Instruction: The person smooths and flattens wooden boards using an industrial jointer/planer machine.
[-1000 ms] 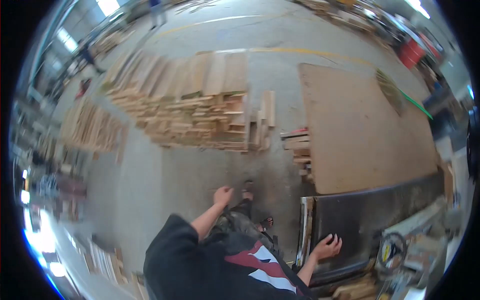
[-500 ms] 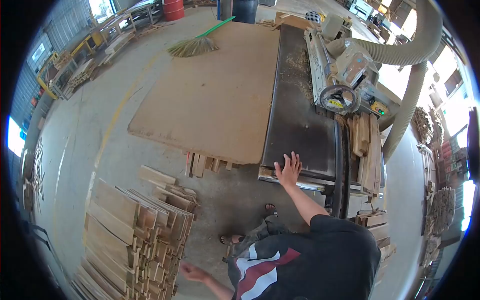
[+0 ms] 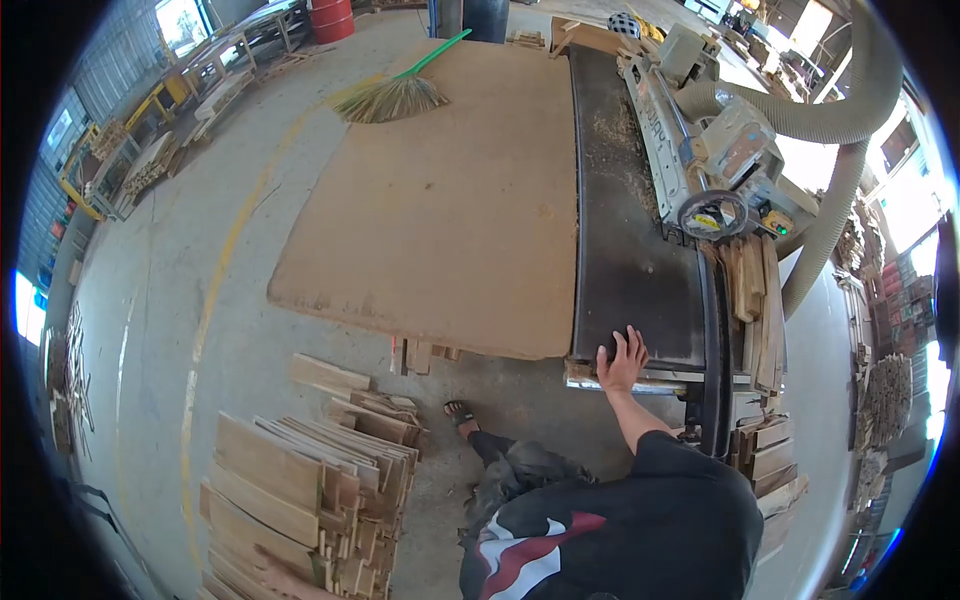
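My right hand [image 3: 622, 362] rests with spread fingers on the front edge of the black machine table [image 3: 640, 310], palm down and holding nothing. Low in the view, my left hand [image 3: 278, 577] reaches over the pile of wooden boards [image 3: 265, 460] on the floor to the left. Its fingers are stretched out against the boards' faces, and the frame's dark border hides part of the arm. On the machine table sits a saw unit with a handwheel [image 3: 712, 214], with sawdust scattered beside it.
A broad brown board surface [image 3: 440, 220] adjoins the machine table, with a green-handled broom [image 3: 395, 98] on its far end. Wood strips [image 3: 755, 300] lie along the right side. A thick grey hose [image 3: 825, 225] hangs there. More boards [image 3: 770, 455] are stacked right of me.
My left hand has moved left and down, from beside the board pile to over it. My right hand stays on the table edge. The view has shifted, and one foot has stepped forward.
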A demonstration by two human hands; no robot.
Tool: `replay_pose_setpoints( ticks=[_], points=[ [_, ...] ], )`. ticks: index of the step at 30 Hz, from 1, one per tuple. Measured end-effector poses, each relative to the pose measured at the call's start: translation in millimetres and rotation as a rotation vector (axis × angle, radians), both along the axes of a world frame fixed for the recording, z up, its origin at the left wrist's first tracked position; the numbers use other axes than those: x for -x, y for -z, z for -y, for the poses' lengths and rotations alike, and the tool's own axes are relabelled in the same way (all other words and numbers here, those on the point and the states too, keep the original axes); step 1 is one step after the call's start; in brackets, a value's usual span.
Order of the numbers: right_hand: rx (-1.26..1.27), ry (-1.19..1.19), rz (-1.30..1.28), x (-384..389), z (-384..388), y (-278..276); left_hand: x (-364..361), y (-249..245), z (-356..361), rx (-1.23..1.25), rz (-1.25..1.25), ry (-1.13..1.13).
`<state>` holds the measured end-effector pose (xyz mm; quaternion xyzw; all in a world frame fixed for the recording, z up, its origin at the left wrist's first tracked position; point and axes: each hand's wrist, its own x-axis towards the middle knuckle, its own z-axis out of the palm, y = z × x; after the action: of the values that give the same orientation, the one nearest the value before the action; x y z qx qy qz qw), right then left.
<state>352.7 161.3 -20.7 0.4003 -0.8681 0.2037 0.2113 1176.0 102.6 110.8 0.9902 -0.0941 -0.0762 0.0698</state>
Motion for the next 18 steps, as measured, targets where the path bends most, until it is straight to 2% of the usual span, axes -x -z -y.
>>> replay_pose_setpoints(
  ticks=[5,8,9,11,14,16,17,18],
  points=[
    [0.014,0.036,0.009,-3,9,4,32,-16,10,0.100,0.054,0.105],
    [0.066,0.073,0.096,-27,49,8,49,-29,12,0.152,0.080,0.145],
    [0.043,-0.021,0.112,-51,72,-6,55,-31,12,0.188,0.078,0.155],
    [0.026,-0.318,0.302,-107,126,-13,51,-37,12,0.192,0.049,0.177],
    [-0.037,-0.782,0.718,-215,212,-27,21,-36,14,-0.032,-0.057,0.201],
    [-0.008,-1.146,0.832,-292,260,-24,34,-39,14,0.001,-0.008,0.184],
    [-0.101,-1.284,1.034,-328,276,-50,37,-38,13,0.033,0.045,0.179],
    [-0.187,-1.384,1.044,-370,291,-48,27,-25,6,0.030,0.043,0.167]
  ],
)
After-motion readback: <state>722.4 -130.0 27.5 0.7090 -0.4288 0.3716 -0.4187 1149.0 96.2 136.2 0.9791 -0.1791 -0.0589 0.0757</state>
